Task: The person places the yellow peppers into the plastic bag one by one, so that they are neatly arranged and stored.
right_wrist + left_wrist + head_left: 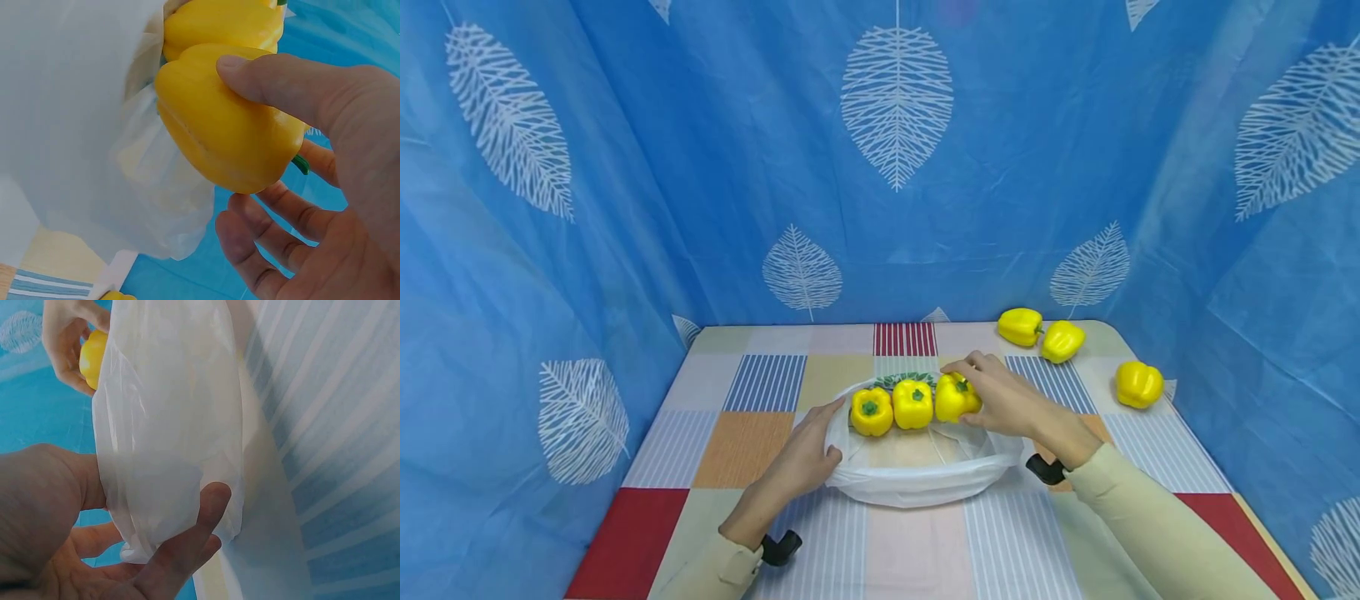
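- Your left hand (801,452): at the left end of the white bag (917,485), thumb and fingers on either side of the plastic, fingers apart. Likely so placed to steady the rim; how firmly you grip cannot be told.
- Bag: on the patterned worktop (745,450) in front of you, mouth facing up and wide, which probably gives your other hand room.
- First pepper (872,412) and middle pepper (913,404): side by side within the mouth, along its far side. The near part is bare, perhaps because you are filling from the back.
- Third pepper (957,397): at the right end of that row, pinched between your right hand's (1003,398) thumb and fingers. Hold comes from the sides, presumably to keep it level with its neighbours.
- Fourth pepper (1019,327) and fifth pepper (1063,342): near each other at the worktop's far right, unheld.
- Sixth pepper (1138,384): farthest right, apart from that pair, near the edge.
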Tool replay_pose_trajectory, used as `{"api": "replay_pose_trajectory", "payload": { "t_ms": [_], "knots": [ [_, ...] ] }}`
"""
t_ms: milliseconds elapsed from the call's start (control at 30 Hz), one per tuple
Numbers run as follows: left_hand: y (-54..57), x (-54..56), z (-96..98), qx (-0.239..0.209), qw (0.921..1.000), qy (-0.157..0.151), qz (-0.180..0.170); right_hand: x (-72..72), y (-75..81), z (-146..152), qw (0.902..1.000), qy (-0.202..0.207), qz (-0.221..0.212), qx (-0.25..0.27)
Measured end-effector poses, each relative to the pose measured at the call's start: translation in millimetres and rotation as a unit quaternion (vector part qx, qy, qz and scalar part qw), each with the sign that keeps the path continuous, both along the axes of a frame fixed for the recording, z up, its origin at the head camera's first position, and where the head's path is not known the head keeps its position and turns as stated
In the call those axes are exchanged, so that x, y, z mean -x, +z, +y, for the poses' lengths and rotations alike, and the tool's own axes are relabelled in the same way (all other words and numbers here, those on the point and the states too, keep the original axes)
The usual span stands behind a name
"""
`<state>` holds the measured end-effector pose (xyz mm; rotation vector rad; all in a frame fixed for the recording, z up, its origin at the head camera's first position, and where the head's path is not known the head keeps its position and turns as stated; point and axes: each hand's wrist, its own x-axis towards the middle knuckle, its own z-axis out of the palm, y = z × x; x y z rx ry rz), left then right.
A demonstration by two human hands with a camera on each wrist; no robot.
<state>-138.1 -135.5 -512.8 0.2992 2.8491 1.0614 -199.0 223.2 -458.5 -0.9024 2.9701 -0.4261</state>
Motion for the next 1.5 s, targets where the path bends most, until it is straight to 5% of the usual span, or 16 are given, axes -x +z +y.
{"api": "replay_pose_trajectory", "payload": {
  "t_ms": [1500],
  "knots": [
    [-1.1, -8.5, 2.1, 0.007, 1.0, -0.002, 0.005, 5.9, -11.3, -7, 0.9998, 0.003, -0.009, -0.019]
  ]
}}
